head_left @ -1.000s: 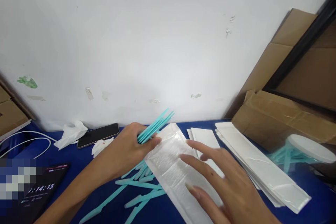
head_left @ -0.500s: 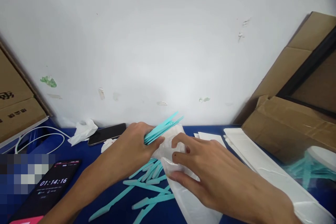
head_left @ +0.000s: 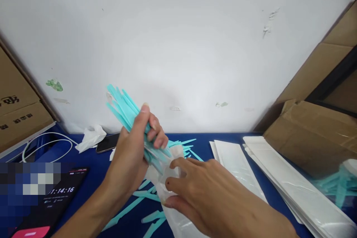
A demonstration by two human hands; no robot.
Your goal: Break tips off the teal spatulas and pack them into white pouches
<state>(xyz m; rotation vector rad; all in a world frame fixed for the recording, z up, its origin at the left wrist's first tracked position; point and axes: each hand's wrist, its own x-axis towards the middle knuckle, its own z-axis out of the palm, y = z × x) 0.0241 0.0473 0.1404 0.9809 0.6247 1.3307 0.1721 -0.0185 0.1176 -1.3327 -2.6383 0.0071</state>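
A bundle of turquoise plastic sticks (head_left: pixel 125 109) is wrapped in the fingers of my left hand (head_left: pixel 139 137), tilted with its lower ends at the mouth of a translucent bag (head_left: pixel 178 219). My right hand (head_left: pixel 200 189) grips the bag near its opening, thumb below and fingers above. Loose turquoise sticks (head_left: pixel 153 216) lie beneath and left of the bag, and more of them (head_left: pixel 192 148) lie behind it. How far the bundle reaches into the bag is partly hidden by the fingers.
Stacks of flat white bags (head_left: pixel 292 178) lie at the right, beside a cardboard box (head_left: pixel 312 137) and a blurred container of turquoise sticks (head_left: pixel 334 186). At the left are a phone showing a timer (head_left: pixel 58 200), a second phone (head_left: pixel 107 143), crumpled tissue (head_left: pixel 90 138) and a white cable (head_left: pixel 50 139).
My left hand has turned, and its bundle now leans up to the left with the lower ends at the bag's mouth. My right hand and the bag have shifted slightly left.
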